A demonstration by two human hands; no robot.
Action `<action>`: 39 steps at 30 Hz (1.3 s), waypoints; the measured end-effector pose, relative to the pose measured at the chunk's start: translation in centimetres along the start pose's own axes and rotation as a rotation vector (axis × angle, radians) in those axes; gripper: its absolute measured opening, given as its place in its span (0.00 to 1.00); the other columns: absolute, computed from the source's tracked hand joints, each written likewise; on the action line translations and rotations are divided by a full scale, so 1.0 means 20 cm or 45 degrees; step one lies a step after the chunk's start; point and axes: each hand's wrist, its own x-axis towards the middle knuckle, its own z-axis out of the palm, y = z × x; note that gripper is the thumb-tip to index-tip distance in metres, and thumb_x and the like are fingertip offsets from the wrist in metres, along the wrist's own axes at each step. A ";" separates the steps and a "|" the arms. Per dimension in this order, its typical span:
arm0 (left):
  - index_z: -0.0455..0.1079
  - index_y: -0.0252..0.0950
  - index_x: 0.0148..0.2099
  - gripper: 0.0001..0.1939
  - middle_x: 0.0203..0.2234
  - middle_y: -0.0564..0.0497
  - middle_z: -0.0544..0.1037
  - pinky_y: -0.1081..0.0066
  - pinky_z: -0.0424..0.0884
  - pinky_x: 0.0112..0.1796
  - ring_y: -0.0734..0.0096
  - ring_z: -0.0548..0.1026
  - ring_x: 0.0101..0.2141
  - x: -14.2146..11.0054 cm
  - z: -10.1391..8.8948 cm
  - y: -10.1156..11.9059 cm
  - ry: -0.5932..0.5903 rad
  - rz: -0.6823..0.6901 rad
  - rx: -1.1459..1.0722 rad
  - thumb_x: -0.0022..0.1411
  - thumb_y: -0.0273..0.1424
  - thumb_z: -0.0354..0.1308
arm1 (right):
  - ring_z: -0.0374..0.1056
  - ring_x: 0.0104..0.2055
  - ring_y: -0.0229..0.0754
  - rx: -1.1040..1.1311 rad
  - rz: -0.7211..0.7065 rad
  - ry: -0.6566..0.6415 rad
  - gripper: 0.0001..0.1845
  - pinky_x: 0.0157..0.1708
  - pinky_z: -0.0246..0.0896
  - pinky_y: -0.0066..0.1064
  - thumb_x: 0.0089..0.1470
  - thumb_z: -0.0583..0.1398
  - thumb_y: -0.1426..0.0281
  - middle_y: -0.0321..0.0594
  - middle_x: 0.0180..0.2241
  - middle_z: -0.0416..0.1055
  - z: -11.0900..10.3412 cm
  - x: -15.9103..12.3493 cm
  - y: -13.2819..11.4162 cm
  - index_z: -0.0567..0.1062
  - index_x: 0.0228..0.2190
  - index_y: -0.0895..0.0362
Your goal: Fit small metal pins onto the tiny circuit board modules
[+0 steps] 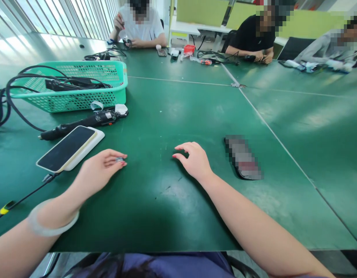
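My left hand (pixel 101 168) rests on the green table (pixel 166 200), its thumb and fingertips pinched on a small silvery part (pixel 119 159) too small to name. A phone (pixel 66 148) lies on a white pad just left of that hand. My right hand (pixel 194 158) hovers palm down over the table's middle with its fingers curled and apart, holding nothing. A dark blurred device (pixel 243 157) lies to its right. A pale bangle (pixel 51 224) sits on my left wrist.
A teal basket (pixel 76 96) with black cables stands at the back left. A black handheld tool (pixel 85 121) with a cord lies in front of it. Three other people sit at the far side with small parts and tools. The table's near edge runs just before me.
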 end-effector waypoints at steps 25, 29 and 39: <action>0.74 0.49 0.41 0.14 0.40 0.56 0.80 0.68 0.66 0.43 0.65 0.76 0.40 -0.23 -0.21 -0.07 0.111 0.103 1.266 0.63 0.41 0.48 | 0.67 0.38 0.42 0.008 0.119 -0.167 0.09 0.42 0.61 0.36 0.58 0.58 0.67 0.37 0.35 0.78 0.00 0.03 0.01 0.79 0.33 0.54; 0.75 0.48 0.42 0.14 0.37 0.53 0.78 0.67 0.66 0.44 0.62 0.75 0.40 -0.24 -0.22 -0.09 0.173 0.106 1.213 0.61 0.42 0.50 | 0.67 0.38 0.43 -0.002 0.103 -0.184 0.09 0.43 0.61 0.36 0.58 0.58 0.67 0.37 0.35 0.78 0.00 0.03 0.01 0.79 0.32 0.54; 0.73 0.50 0.46 0.17 0.45 0.59 0.79 0.59 0.70 0.45 0.61 0.77 0.36 -0.27 -0.24 -0.15 0.353 -0.295 0.711 0.56 0.44 0.53 | 0.67 0.38 0.42 0.013 0.107 -0.188 0.09 0.42 0.61 0.35 0.58 0.58 0.67 0.37 0.35 0.78 0.01 0.03 0.02 0.79 0.33 0.53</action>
